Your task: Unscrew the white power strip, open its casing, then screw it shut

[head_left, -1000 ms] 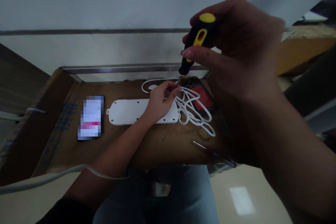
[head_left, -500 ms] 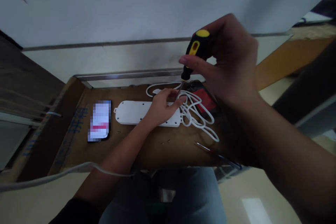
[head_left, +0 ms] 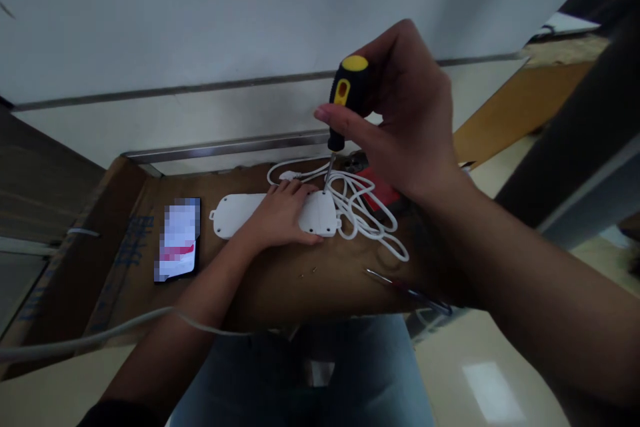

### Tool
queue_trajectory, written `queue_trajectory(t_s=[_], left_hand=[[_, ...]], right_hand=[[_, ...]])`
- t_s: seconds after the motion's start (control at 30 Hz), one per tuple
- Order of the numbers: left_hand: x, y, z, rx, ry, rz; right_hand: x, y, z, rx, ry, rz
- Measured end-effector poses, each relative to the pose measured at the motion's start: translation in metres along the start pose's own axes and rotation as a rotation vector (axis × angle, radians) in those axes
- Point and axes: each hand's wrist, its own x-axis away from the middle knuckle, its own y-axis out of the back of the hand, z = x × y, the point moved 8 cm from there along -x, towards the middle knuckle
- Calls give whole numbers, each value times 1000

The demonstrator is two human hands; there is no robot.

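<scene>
The white power strip (head_left: 273, 213) lies face-down near the far middle of a cardboard-covered work surface (head_left: 280, 283), its flat back plate up, with small screw holes visible along the edges. The left hand (head_left: 280, 213) lies flat across the strip's middle, fingers together and pressed down. The right hand (head_left: 400, 120) is wrapped around the black-and-yellow handle of a screwdriver (head_left: 340, 107), thumb and fingers closed on it, and the thin shaft runs down to the strip's far right corner, where the tip seems to meet a screw hole. To do this well, the driver should stand straight over the hole rather than lean, with steady downward pressure so the tip does not slip out, while the flat hand stops the strip from turning or sliding on the cardboard. Just right of the strip its white cord (head_left: 367, 213) lies in loose loops, partly over a red object (head_left: 383, 190) that I cannot identify. A few tiny loose screws (head_left: 307, 272) rest on the cardboard in front of the strip, and a second slim tool (head_left: 407, 290) lies near the front right edge. A phone (head_left: 177, 239) lies well to the left. A pale cable (head_left: 100, 333) crosses the near left corner. Whether a screw sits under the tip cannot be seen: the spot is small and dim. The part of the strip under the palm is hidden, and the right forearm covers the surface's right side.
</scene>
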Motion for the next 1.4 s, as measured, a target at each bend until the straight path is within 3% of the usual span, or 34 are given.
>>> queue_trajectory(t_s=[0.2, 0.43, 0.63, 0.77, 0.87, 0.93, 1.07, 1.2, 1.4], left_hand=[[3, -2, -1, -20, -6, -56], [6, -6, -8, -123, -16, -82], [6, -12, -8, -122, -22, -80], [3, -11, 0, -17, 12, -45], [3, -5, 10, 165, 5, 0], [4, 2, 13, 343, -48, -8], [5, 19, 28, 716, -50, -169], [3, 27, 33, 825, 4, -289], [4, 33, 34, 810, 55, -353]], right_hand=[[3, 1, 10, 69, 9, -44], [13, -12, -12, 271, -41, 53], [15, 6, 1, 243, -68, -175], [14, 18, 11, 106, -28, -326], [12, 0, 1, -77, -75, -149], [17, -24, -10, -129, -166, 78], [35, -59, -22, -140, -277, 399], [40, -65, -23, -155, -292, 407], [44, -72, -21, -200, -301, 478]])
